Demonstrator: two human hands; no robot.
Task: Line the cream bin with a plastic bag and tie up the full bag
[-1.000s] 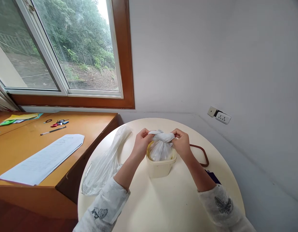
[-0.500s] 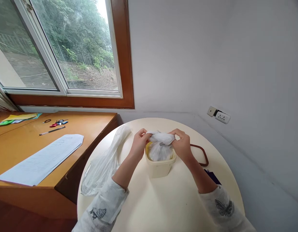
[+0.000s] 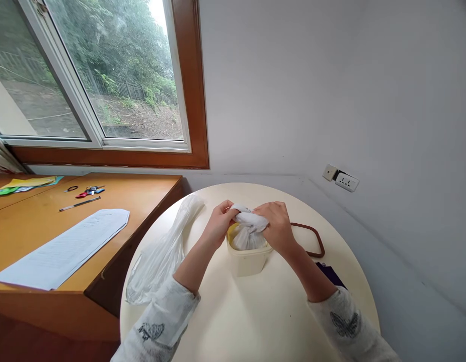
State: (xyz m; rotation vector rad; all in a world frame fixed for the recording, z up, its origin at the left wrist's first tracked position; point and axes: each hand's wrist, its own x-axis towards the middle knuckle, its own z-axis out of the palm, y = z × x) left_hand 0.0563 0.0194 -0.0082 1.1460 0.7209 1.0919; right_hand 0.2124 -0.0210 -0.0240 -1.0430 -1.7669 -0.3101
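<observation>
Both of my hands are closed on the gathered top of a white plastic bag (image 3: 249, 237), which bulges inside a small cream-coloured bin (image 3: 250, 262). My left hand (image 3: 220, 221) pinches the left side of the twisted plastic. Fingers of my right hand (image 3: 277, 224) curl over its right side, partly hiding it. Between the hands the bag's neck is bunched into a thick roll just above the bin. What the bag contains cannot be seen. The bin stands upright on a round cream table (image 3: 251, 317).
A long crumpled clear plastic bag (image 3: 165, 256) lies left of the bin. To the right are a brown rounded frame (image 3: 319, 241) and a dark pouch-like item (image 3: 331, 274). A wooden desk (image 3: 150, 193) on the left holds papers (image 3: 74, 246), a pen (image 3: 80, 203) and keys (image 3: 92, 191).
My right hand has moved left and over the top of the bag's roll, closer to my left hand. The roll looks more twisted and tilted. My left hand stays nearly in place.
</observation>
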